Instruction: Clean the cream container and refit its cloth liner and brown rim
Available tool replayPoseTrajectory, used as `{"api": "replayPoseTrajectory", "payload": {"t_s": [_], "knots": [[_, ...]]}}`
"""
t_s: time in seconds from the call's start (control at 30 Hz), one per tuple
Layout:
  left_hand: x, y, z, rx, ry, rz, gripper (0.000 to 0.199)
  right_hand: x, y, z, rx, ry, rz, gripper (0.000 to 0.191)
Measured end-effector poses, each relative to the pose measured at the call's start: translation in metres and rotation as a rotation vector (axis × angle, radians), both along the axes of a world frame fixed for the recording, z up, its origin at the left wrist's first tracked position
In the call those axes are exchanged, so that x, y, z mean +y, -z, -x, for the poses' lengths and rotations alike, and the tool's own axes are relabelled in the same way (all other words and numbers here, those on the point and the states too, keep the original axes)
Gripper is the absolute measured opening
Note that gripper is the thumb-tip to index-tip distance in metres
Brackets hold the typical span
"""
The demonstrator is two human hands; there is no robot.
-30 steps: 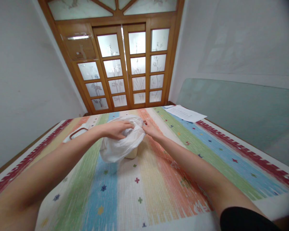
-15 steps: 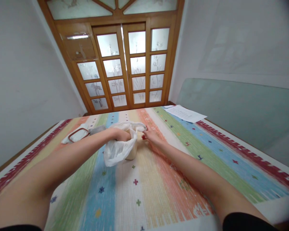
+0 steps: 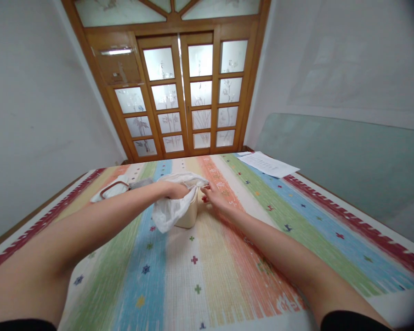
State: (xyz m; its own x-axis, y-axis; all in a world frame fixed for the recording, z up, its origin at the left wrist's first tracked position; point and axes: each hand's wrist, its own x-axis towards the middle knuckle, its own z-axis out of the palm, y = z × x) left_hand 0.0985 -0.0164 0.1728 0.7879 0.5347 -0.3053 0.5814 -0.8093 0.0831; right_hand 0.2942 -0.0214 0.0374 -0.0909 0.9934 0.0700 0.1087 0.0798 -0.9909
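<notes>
A cream-coloured bin [image 3: 190,217] stands upright on the striped cloth in front of me. A thin white plastic bag [image 3: 170,214] drapes over its top and hangs down its near left side. My left hand [image 3: 176,189] reaches into the bag at the bin's mouth, and its fingers are hidden in there. At the bin's right side my right hand [image 3: 213,195] pinches the bag's edge between thumb and finger, with the other fingers curled.
Left of the bin lie a white item with a brown loop handle [image 3: 114,187] and a grey item [image 3: 141,184], partly behind my left forearm. Printed paper sheets [image 3: 269,164] rest at the table's far right. The striped cloth [image 3: 227,266] covers the table. Wooden glass-paned doors [image 3: 184,92] stand beyond.
The bag has been drawn back a little over the bin, so more of the bin's front shows. My left hand has moved slightly deeper and right. The view has shifted slightly.
</notes>
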Motion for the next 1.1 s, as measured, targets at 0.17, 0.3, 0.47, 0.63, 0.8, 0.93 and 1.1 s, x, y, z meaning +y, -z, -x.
{"api": "replayPoseTrajectory", "payload": {"t_s": [0.17,0.3,0.47,0.63,0.8,0.93,1.1], "knots": [[-0.009,-0.055,0.012,0.16,-0.078,0.132,0.034,-0.005,-0.002,-0.002,-0.014,0.034,0.004,0.029],[-0.022,-0.079,0.021,0.227,-0.141,-0.104,0.041,-0.004,-0.006,-0.001,-0.029,0.063,-0.051,0.027],[-0.031,-0.084,0.034,0.274,-0.209,-0.178,0.023,-0.011,-0.031,-0.001,-0.05,0.228,-0.348,0.024],[-0.032,-0.091,0.041,0.225,-0.221,-0.267,0.025,-0.046,-0.074,-0.005,-0.174,0.264,-0.879,0.029],[-0.04,-0.106,0.038,0.243,-0.222,-0.228,0.02,-0.068,-0.094,-0.008,-0.407,-0.19,-1.165,0.042],[-0.038,-0.107,0.047,0.229,-0.276,-0.244,0.018,-0.064,-0.082,-0.011,-0.542,-0.247,-1.158,0.016],[-0.027,-0.083,0.073,0.16,-0.378,-0.194,0.035,-0.063,-0.066,-0.015,-0.671,-0.288,-1.206,0.02]]}}
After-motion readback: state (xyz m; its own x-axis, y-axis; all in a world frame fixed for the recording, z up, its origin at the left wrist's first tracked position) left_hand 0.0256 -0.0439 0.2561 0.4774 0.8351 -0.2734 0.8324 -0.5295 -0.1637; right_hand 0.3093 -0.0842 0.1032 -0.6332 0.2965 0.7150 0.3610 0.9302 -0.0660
